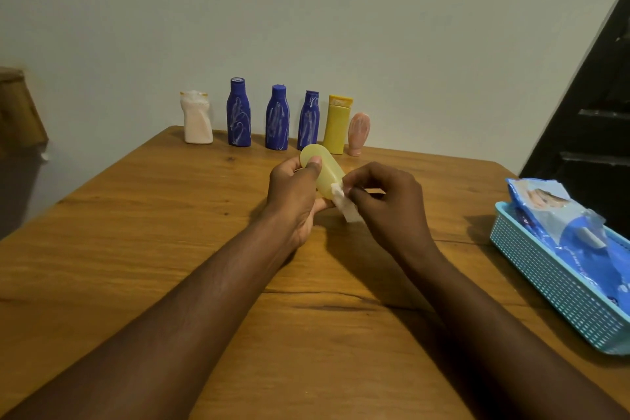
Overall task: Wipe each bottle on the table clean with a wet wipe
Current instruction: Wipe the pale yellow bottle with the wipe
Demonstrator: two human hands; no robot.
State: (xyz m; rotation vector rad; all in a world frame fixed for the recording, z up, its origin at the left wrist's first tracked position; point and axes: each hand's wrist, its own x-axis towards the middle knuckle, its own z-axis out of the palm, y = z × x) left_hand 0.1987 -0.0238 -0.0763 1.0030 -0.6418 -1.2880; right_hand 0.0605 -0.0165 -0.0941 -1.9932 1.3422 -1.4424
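Observation:
My left hand (293, 194) grips a pale yellow bottle (325, 170) above the middle of the wooden table (136, 249), thumb on its upper side. My right hand (385, 204) pinches a small white wet wipe (344, 204) against the bottle's lower end. Along the wall stand a white bottle (197, 119), three blue bottles smeared with white streaks (239, 112) (278, 119) (309, 121), a yellow bottle (336, 124) and a small pink bottle (358, 135).
A light blue plastic basket (552, 286) sits at the table's right edge with a blue pack of wet wipes (559, 225) in it. A dark staircase rises at the far right. A brown object stands off the table at the far left.

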